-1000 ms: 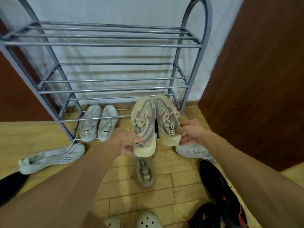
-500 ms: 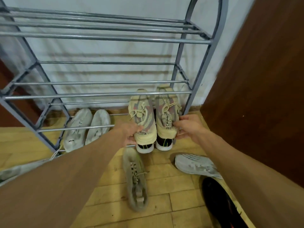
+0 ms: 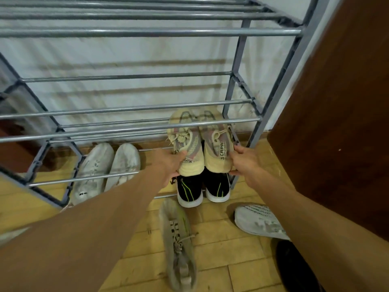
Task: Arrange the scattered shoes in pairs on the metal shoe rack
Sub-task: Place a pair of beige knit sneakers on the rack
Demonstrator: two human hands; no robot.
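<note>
A grey metal shoe rack (image 3: pixel 255 120) stands against the white wall. My left hand (image 3: pixel 168 165) grips the heel of one cream-and-pink sneaker (image 3: pixel 186 144). My right hand (image 3: pixel 244 163) grips the heel of its mate (image 3: pixel 216 144). Both toes poke in under a middle shelf bar at the rack's right end. Below them a pair of black sneakers (image 3: pixel 202 186) with green stripes sits on the bottom shelf. A white pair (image 3: pixel 109 167) sits on the bottom shelf to the left.
A grey sneaker (image 3: pixel 179 243) lies on the wooden floor in front of the rack. To its right lie a white shoe (image 3: pixel 259 222) and a black shoe (image 3: pixel 294 268). A brown wooden panel (image 3: pixel 336 123) stands close on the right.
Both hands have carried the cream pair forward and up into the rack, above the black pair. The camera has moved closer to the rack.
</note>
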